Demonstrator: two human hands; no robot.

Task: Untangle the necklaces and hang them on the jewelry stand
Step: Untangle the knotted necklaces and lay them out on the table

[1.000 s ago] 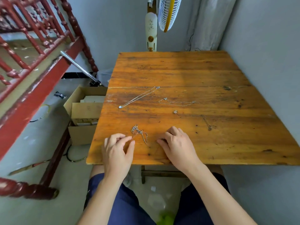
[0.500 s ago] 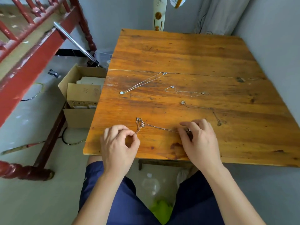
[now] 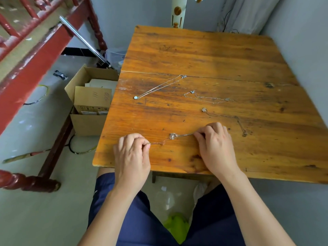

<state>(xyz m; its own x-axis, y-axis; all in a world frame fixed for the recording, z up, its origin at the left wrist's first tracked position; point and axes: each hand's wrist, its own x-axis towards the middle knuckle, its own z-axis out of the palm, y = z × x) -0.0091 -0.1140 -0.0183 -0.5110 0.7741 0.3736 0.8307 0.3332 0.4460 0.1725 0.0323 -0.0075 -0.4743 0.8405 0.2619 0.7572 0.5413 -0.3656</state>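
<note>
On the wooden table [image 3: 204, 50], my left hand [image 3: 132, 153] pinches the end of a thin reddish chain [image 3: 158, 143] near the front edge. My right hand [image 3: 215, 145] pinches a silver chain with a round pendant [image 3: 173, 136] that lies between the two hands. Three other necklaces lie spread out farther back: one with a pale round pendant [image 3: 159, 87], one wavy silver one [image 3: 207, 97], and one with a small charm [image 3: 225, 118] to the right. No jewelry stand is in view.
A grey wall runs along the table's right side. An open cardboard box [image 3: 92, 98] stands on the floor left of the table, beside a red wooden frame [image 3: 32, 55]. A fan pole [image 3: 178, 13] rises behind the table. My knees are under the front edge.
My hands have pulled apart: the bunched chains now separate, the silver one going right with my right hand, the reddish one staying with my left. The camera has tilted down.
</note>
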